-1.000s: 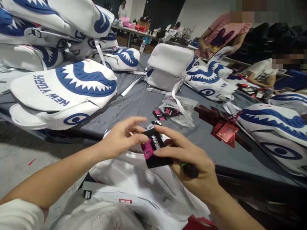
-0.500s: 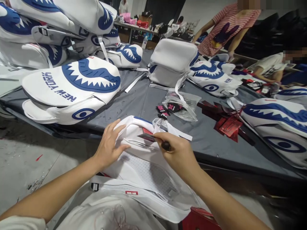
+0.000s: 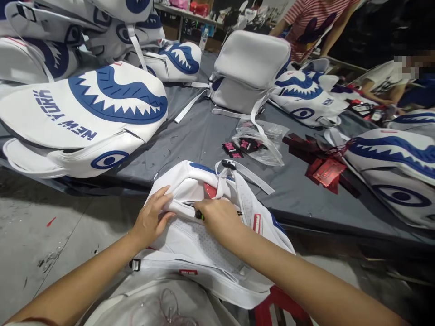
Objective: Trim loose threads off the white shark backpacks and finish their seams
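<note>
A white backpack (image 3: 190,244) lies back side up against the table edge in front of me, its mesh back panel and shoulder straps showing. My left hand (image 3: 149,219) grips its left side near the slit pocket opening (image 3: 188,203), thumb on the panel. My right hand (image 3: 220,222) is closed over the right part of that opening. A black-handled tool (image 3: 199,214) with a bit of green pokes out at its thumb; its blade is mostly hidden by the fingers. A red patch (image 3: 210,190) and a strap buckle (image 3: 228,165) lie just beyond.
White shark-mouth backpacks (image 3: 118,97) are piled at left, with more (image 3: 397,172) at right. A clear plastic bag (image 3: 265,145) with black-and-pink tags and some red strips (image 3: 326,172) lie on the grey-covered table (image 3: 200,136). Other people (image 3: 312,27) are across it.
My right hand has moved left and turned over the pocket opening; the dark pointed blade that showed is now mostly hidden. My left hand keeps hold of the backpack. The camera view has shifted slightly.
</note>
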Motion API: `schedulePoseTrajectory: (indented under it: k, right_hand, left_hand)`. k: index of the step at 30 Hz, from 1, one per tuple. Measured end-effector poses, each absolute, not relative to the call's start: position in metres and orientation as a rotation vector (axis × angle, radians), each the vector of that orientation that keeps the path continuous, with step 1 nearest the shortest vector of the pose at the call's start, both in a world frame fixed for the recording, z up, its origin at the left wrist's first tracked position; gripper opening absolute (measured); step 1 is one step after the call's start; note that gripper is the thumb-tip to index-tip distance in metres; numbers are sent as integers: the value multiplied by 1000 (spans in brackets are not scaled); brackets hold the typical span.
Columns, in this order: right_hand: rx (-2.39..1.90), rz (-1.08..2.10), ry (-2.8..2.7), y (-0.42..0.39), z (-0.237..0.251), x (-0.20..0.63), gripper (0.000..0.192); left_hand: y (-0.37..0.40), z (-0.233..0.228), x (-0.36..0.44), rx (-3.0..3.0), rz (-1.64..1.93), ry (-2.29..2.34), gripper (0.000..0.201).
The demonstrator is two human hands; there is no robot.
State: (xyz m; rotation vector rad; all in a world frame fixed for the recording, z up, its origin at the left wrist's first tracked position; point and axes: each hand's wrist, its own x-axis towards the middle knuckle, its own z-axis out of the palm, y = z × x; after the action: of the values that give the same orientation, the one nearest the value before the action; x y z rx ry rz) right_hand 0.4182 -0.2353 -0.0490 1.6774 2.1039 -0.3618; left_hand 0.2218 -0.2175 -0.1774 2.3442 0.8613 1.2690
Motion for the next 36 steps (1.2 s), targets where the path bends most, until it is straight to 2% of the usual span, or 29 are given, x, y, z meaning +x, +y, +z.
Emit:
schedulePoseTrajectory:
  k: [4,11,17,23,26,31,36]
  right_hand:
    - [1615,-340,2111,-240,-46,412,29]
    - [1470,-423,2165,-236,-47,409,28]
    - [1752,-255,2120,-246,-41,410,31]
    - [2015,-526,2275,-225,-55,396,16]
    - [2050,-578,2235,-216,-58,390,18]
    - [2042,-478,2213,-223,-55,395,23]
    - [2097,-606,2168,-220,-52,390,20]
  left_hand:
    - [-217,-174,221,2511,1116,914,58]
    - [-216,-182,220,2451,1200,824,46]
    - [-215,-181,220,2459,1248,783,47]
    - [-212,-182,220,2429,1226,763,50]
    - [-211,-184,220,2373,1266,738,50]
    - [-213,-188,220,2351,1312,759,49]
    - [-215,-189,221,2345,1321,733,49]
